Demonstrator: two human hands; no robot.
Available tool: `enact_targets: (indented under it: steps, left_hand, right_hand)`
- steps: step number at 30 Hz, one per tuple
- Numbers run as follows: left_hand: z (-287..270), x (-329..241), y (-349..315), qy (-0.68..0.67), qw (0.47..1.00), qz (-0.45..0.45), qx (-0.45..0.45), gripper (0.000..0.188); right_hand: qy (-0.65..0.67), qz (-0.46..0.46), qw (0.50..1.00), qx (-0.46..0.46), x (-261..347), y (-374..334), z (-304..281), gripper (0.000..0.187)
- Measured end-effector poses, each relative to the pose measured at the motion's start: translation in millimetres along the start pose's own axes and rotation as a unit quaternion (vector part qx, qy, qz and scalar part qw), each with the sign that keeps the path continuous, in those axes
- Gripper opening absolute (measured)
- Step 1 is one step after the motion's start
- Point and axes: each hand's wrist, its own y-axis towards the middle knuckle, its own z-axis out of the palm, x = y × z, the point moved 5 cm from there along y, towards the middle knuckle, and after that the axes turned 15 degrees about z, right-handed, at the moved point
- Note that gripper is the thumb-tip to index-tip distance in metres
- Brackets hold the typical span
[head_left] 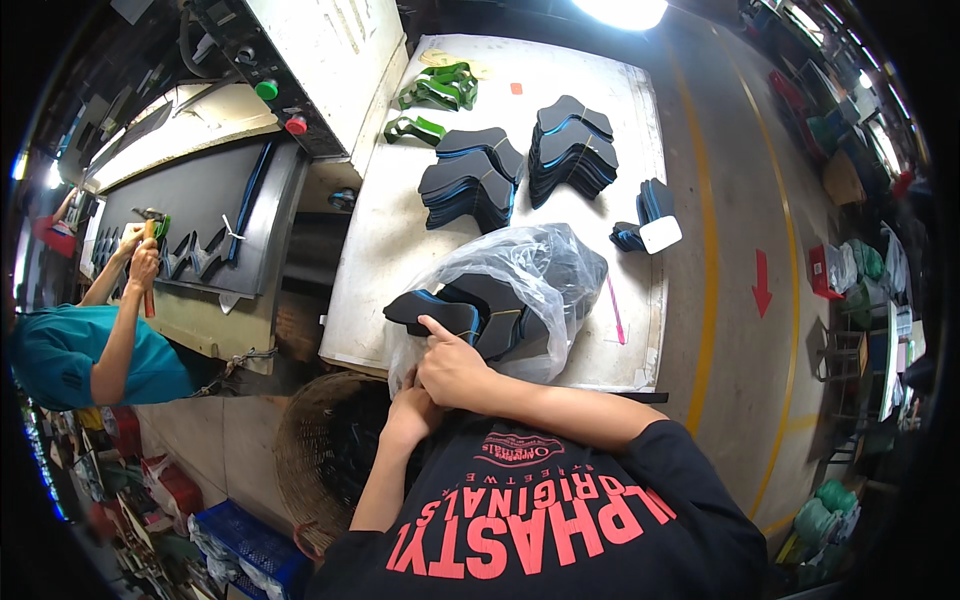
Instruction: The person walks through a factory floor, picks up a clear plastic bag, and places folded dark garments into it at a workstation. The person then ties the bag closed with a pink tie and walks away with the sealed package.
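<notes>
A clear plastic bag (566, 262) lies on the near part of the white table, its mouth toward me. Inside it are bundles of dark, curved cut pieces (482, 292) with blue layers, tied with thin bands. My right hand (458, 374) is at the bag's mouth, its index finger stretched against the nearest bundle, the other fingers curled at the plastic. Just below, my left hand (408, 412) is closed on the bag's near left edge, its fingers partly covered by the right hand. Farther back stand banded stacks of the same pieces, one left (466, 186) and one right (572, 152).
Green straps (440, 90) lie at the table's far left. A small bundle with a white card (660, 234) and a pink pen (615, 312) are on the right. A wicker basket (300, 440) stands below the table's left corner. At left a co-worker (90, 350) holds a hammer beside a machine.
</notes>
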Motion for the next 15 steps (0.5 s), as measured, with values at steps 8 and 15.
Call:
enact_targets:
  steps: [8, 15]
  left_hand:
    - [-128.3, -49.0, -50.3, -0.158, 0.987, -0.037, -0.009, 0.026]
    - [-213.1, -53.0, -64.9, 0.016, 0.924, -0.11, -0.367, 0.024]
  right_hand:
    - [-0.141, -0.04, 0.981, 0.131, 0.9, -2.9, 23.2, 0.028]
    - [0.378, -0.017, 0.919, -0.112, -34.1, -29.8, -63.3, 0.017]
